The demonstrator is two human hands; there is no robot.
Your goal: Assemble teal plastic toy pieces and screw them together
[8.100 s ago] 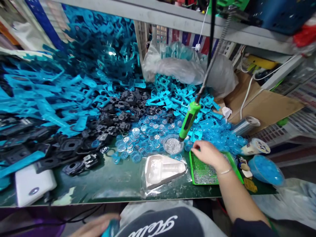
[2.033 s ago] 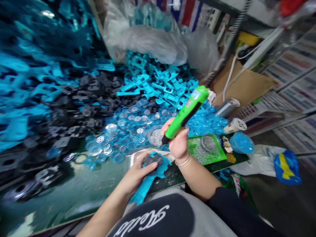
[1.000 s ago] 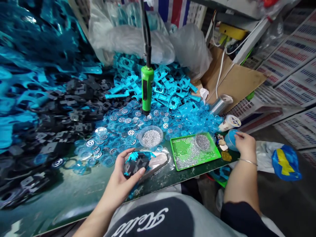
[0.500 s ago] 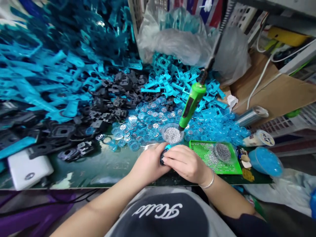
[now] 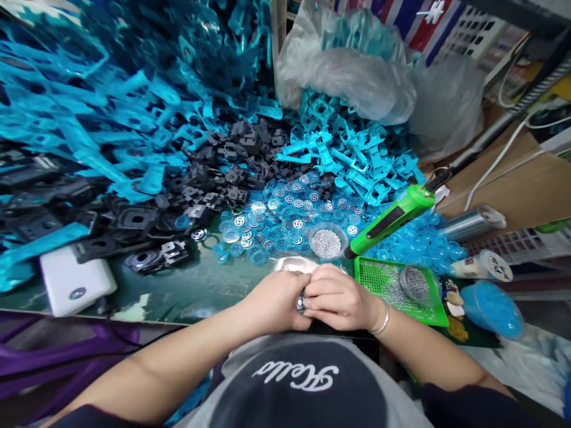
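Forearms angle inward from both sides, the left hand [image 5: 273, 303] and right hand [image 5: 339, 298] pressed together above the edge of a green-topped workbench [image 5: 200, 294], clamped on a small dark plastic part [image 5: 300, 303]. Only a sliver of it shows between the fingers, so its shape cannot be made out. A pale moulded tray [image 5: 292, 264] is mostly hidden behind the knuckles. A round clear bowl of silver granules [image 5: 326, 244] and a green perforated tray [image 5: 379, 279] lie just beyond the right hand.
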